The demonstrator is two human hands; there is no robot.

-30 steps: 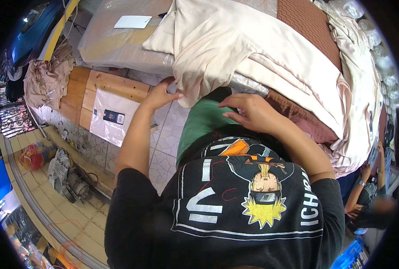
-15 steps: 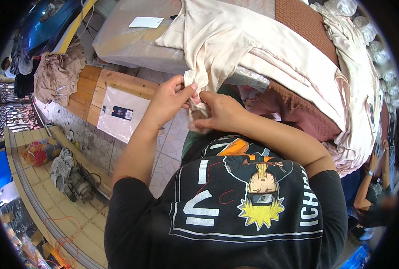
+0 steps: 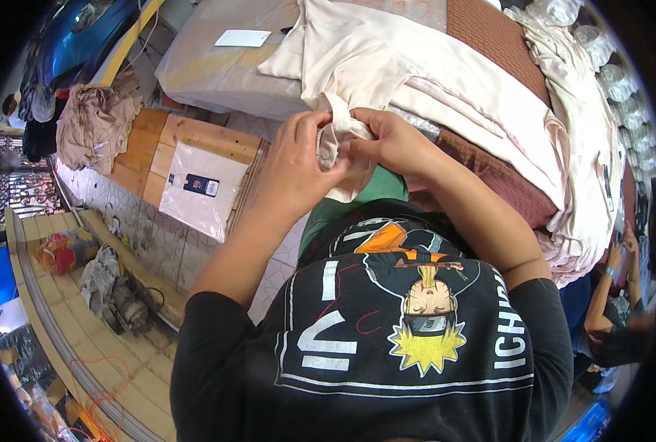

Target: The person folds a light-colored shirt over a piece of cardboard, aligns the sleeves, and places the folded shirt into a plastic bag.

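A cream garment (image 3: 372,48) lies draped over the bed-like surface in front of me, and its near end hangs down to my lap. Both of my hands grip that end. My left hand (image 3: 298,162) curls around its left side, thumb underneath. From the right, my right hand (image 3: 394,144) pinches the cloth between thumb and fingers. Between them a narrow band of the fabric stands up in a loop (image 3: 337,110). Which part of the garment this is I cannot tell. My fingertips are partly hidden by the cloth.
A folded pale garment in clear plastic with a dark tag (image 3: 202,186) rests on a wooden bench (image 3: 173,132). Crumpled tan clothes (image 3: 99,118) lie beyond it. Nearby are a white card (image 3: 242,38), a brown quilted cover (image 3: 490,37), more cream cloth (image 3: 589,147) and another person's arm (image 3: 606,291).
My hands have moved slightly up and closer around the cloth. The hanging fabric is now gathered with a band looped upward, and my left hand has turned around it.
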